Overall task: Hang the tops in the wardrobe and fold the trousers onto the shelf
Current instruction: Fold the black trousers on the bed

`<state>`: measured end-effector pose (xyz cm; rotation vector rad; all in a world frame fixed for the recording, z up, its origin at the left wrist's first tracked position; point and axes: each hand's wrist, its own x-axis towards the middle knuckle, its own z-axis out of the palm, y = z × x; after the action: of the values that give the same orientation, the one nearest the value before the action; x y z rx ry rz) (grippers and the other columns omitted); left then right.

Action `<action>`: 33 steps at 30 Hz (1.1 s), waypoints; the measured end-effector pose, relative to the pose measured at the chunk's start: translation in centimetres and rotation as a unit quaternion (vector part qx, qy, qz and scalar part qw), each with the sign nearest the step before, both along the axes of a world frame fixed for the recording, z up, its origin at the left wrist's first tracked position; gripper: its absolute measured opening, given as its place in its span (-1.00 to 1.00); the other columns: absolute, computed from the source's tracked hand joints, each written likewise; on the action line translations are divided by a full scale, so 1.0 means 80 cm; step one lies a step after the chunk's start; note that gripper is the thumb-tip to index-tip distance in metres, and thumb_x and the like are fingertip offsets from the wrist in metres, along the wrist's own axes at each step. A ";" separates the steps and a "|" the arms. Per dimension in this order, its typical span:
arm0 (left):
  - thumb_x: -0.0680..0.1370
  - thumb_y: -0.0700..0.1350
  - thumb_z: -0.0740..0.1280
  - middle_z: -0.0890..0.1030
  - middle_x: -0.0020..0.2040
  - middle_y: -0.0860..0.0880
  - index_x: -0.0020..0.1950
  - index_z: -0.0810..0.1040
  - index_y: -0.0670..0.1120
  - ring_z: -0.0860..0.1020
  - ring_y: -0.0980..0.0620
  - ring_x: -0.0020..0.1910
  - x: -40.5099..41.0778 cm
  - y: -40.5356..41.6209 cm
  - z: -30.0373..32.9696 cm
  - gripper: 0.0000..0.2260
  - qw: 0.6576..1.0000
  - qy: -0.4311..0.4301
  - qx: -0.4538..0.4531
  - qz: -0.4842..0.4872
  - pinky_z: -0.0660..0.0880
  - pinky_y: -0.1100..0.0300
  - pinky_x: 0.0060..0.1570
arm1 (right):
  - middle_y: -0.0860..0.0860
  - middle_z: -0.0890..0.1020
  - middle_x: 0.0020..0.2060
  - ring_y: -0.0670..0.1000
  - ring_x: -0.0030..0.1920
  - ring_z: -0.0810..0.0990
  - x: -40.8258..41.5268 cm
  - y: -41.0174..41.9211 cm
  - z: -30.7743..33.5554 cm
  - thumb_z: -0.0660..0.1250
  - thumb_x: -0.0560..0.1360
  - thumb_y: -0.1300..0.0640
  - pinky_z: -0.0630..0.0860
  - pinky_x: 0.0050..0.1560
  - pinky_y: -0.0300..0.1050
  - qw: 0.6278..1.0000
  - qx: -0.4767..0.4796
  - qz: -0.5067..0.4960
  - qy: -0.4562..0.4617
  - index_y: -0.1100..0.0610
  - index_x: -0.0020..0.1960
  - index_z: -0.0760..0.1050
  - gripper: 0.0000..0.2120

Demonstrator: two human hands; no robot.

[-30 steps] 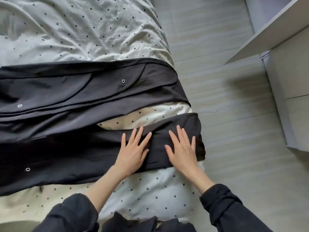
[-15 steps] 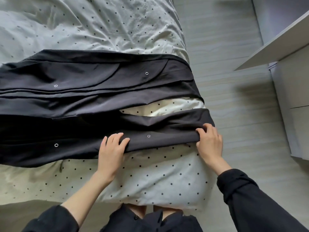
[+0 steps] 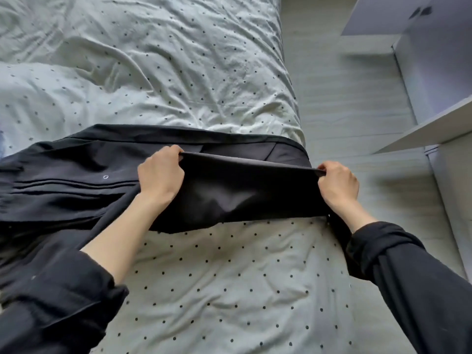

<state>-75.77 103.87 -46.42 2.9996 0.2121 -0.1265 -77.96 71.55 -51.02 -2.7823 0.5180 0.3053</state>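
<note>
Near trouser leg (image 3: pixel 245 190) now lifted; left hand (image 3: pixel 161 172), right hand (image 3: pixel 337 183) gripping edge.

The trousers (image 3: pixel 76 185) are lying across the bed (image 3: pixel 204 72), extending from its right edge leftward. The left hand (image 3: pixel 161 172) and right hand (image 3: pixel 337 182) are gripping one raised trouser-leg edge. A shelf (image 3: pixel 421 129) is standing right of the bed, across the floor (image 3: pixel 344 111).
</note>
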 end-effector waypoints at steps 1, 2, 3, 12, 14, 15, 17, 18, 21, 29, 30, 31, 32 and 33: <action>0.58 -0.24 0.16 0.58 0.14 -0.13 0.22 0.52 -0.06 0.52 -0.25 0.09 0.010 0.003 -0.003 -0.73 1.000 0.005 0.003 0.003 0.36 0.03 -0.09 | 0.22 0.58 0.11 0.26 0.10 0.52 0.012 -0.002 -0.004 0.15 0.49 0.34 0.43 0.01 0.01 1.000 0.002 -0.005 0.005 0.17 0.19 0.53 -0.67; 0.58 -0.23 0.16 0.58 0.14 -0.15 0.21 0.53 -0.06 0.52 -0.25 0.09 0.027 0.005 -0.009 -0.73 1.000 0.013 0.009 0.005 0.37 0.02 -0.07 | 0.23 0.58 0.11 0.27 0.10 0.52 0.031 -0.005 -0.014 0.15 0.50 0.34 0.43 0.02 0.01 1.000 0.000 -0.011 0.013 0.17 0.19 0.53 -0.66; 0.59 -0.21 0.17 0.59 0.14 -0.16 0.22 0.53 -0.06 0.52 -0.26 0.10 0.040 0.007 -0.014 -0.74 1.000 0.027 0.012 0.005 0.39 0.01 -0.05 | 0.24 0.58 0.10 0.27 0.11 0.52 0.044 -0.008 -0.022 0.15 0.50 0.34 0.43 0.01 0.01 1.000 0.000 -0.017 0.026 0.16 0.20 0.53 -0.66; 0.59 -0.09 0.24 0.58 0.17 -0.15 0.21 0.55 -0.03 0.48 -0.22 0.18 0.100 0.017 -0.058 -0.78 0.993 0.110 -0.008 0.037 0.39 0.00 0.04 | 0.18 0.55 0.20 0.24 0.23 0.47 0.133 -0.001 -0.086 0.16 0.47 0.29 0.37 0.23 0.03 0.989 0.069 -0.087 0.097 0.10 0.27 0.47 -0.61; 0.59 -0.10 0.24 0.58 0.15 -0.15 0.21 0.55 -0.04 0.48 -0.22 0.17 0.096 0.017 -0.062 -0.78 0.993 0.109 0.001 0.039 0.39 -0.01 0.02 | 0.18 0.53 0.21 0.24 0.23 0.45 0.138 0.001 -0.094 0.15 0.48 0.29 0.35 0.23 0.05 0.986 0.091 -0.106 0.095 0.13 0.27 0.43 -0.62; 0.59 -0.10 0.24 0.59 0.14 -0.15 0.21 0.55 -0.05 0.48 -0.22 0.16 0.097 0.015 -0.065 -0.78 0.994 0.106 0.007 0.037 0.40 -0.02 0.01 | 0.19 0.53 0.20 0.24 0.23 0.45 0.141 0.001 -0.097 0.15 0.49 0.28 0.33 0.24 0.05 0.985 0.096 -0.110 0.096 0.14 0.27 0.42 -0.64; 0.59 -0.10 0.24 0.59 0.13 -0.16 0.22 0.55 -0.06 0.48 -0.22 0.15 0.097 0.013 -0.067 -0.77 0.993 0.107 0.019 0.036 0.40 -0.03 0.00 | 0.19 0.54 0.20 0.24 0.24 0.43 0.142 -0.003 -0.102 0.16 0.53 0.22 0.29 0.25 0.05 0.984 0.104 -0.110 0.099 0.13 0.26 0.45 -0.68; 0.59 -0.10 0.24 0.59 0.13 -0.16 0.22 0.54 -0.06 0.48 -0.22 0.16 0.098 0.013 -0.068 -0.77 0.993 0.111 0.023 0.037 0.40 -0.03 0.00 | 0.20 0.55 0.19 0.25 0.24 0.44 0.141 -0.007 -0.104 0.16 0.54 0.17 0.29 0.25 0.04 0.984 0.107 -0.105 0.097 0.12 0.24 0.48 -0.70; 0.59 -0.09 0.25 0.59 0.14 -0.17 0.23 0.54 -0.05 0.47 -0.23 0.17 0.102 0.014 -0.068 -0.77 0.991 0.122 0.024 0.046 0.40 -0.03 0.01 | 0.21 0.62 0.07 0.25 0.15 0.49 0.133 -0.026 -0.106 0.21 0.55 0.00 0.31 0.22 0.03 0.990 0.099 -0.079 0.069 0.13 0.13 0.56 -0.72; 0.58 -0.03 0.26 0.59 0.15 -0.15 0.21 0.55 -0.05 0.48 -0.21 0.17 0.103 0.009 -0.062 -0.76 0.990 0.135 0.030 0.034 0.41 -0.02 0.00 | 0.14 0.67 -0.15 0.15 -0.04 0.54 0.129 -0.058 -0.080 0.18 0.50 -0.29 0.19 0.11 0.01 0.993 -0.111 0.038 0.024 0.07 -0.06 0.60 -0.54; 0.58 -0.03 0.26 0.59 0.14 -0.15 0.20 0.55 -0.06 0.49 -0.21 0.16 0.103 0.009 -0.061 -0.76 0.990 0.134 0.033 0.031 0.41 -0.02 0.00 | 0.11 0.66 -0.08 0.13 0.03 0.52 0.133 -0.056 -0.080 0.17 0.50 -0.29 0.19 0.13 0.02 0.990 -0.121 0.049 0.044 0.06 -0.01 0.59 -0.55; 0.58 -0.02 0.26 0.59 0.13 -0.14 0.20 0.55 -0.06 0.49 -0.22 0.15 0.103 0.009 -0.063 -0.76 0.990 0.131 0.038 0.024 0.41 -0.02 0.01 | 0.10 0.63 0.03 0.12 0.13 0.48 0.137 -0.054 -0.082 0.17 0.51 -0.27 0.19 0.18 0.05 0.990 -0.112 0.049 0.073 0.05 0.09 0.57 -0.56; 0.58 -0.02 0.26 0.59 0.12 -0.14 0.20 0.55 -0.07 0.50 -0.22 0.14 0.101 0.011 -0.061 -0.76 0.991 0.127 0.044 0.017 0.41 -0.03 0.01 | 0.10 0.57 0.16 0.12 0.24 0.41 0.137 -0.047 -0.083 0.17 0.53 -0.24 0.19 0.23 0.10 0.990 -0.083 0.039 0.104 0.05 0.21 0.51 -0.55; 0.58 -0.01 0.27 0.59 0.11 -0.15 0.19 0.55 -0.08 0.51 -0.22 0.13 0.099 0.011 -0.062 -0.75 0.991 0.122 0.046 0.011 0.41 -0.03 0.01 | 0.10 0.48 0.28 0.13 0.33 0.32 0.136 -0.037 -0.085 0.16 0.55 -0.21 0.19 0.28 0.17 0.990 -0.041 0.024 0.130 0.06 0.32 0.42 -0.53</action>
<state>-67.82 104.78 -51.36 3.0652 0.2839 -0.4956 -67.06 68.59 -57.78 -2.8538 0.5349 0.6773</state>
